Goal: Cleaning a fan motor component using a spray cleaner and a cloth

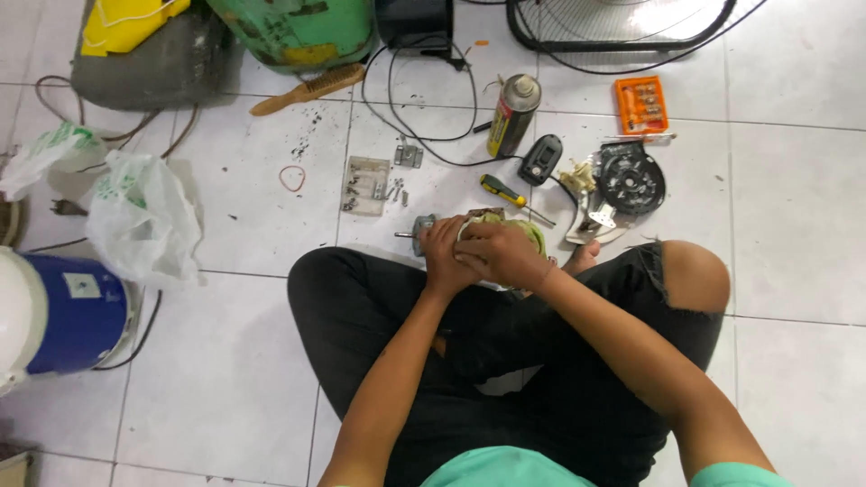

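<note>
Item in hand: small electric motor point(469, 230), metal with a short shaft jutting out on its left side, partly wrapped in a pale cloth point(528, 232). It sits above the person's crossed legs, at the edge of the black trousers point(379, 307). All places below are given relative to this motor.

Left hand point(442, 257): fingers curled shut around the motor's left end, just beside the shaft.

Right hand point(501, 252): laid over the motor and cloth from the right, fingers closed on them and overlapping the left hand.

Just beyond the motor, on the white tiled floor point(794, 207):
- yellow-and-black screwdriver point(505, 192), lying slantwise, near.
- black round fan part point(631, 179) on a pale housing, to the right and near.
- small black switch box point(541, 159), with a black cable point(424, 126) looping away behind it.
- spray can point(512, 113), farther back, lying tilted.
- orange case of bits point(641, 104), farther back and right.
- clear bag of screws point(365, 185) and loose metal fittings, to the left and back.
- red rubber band point(291, 178), left of the bag.

Well apart from the motor:
- wooden brush point(311, 88), far back left.
- green cylinder point(302, 32), behind the brush.
- white plastic bags point(140, 216), far left.
- blue-and-white bucket point(59, 316), far left and nearer the person.
- black fan base ring point(622, 27), far back right.
</note>
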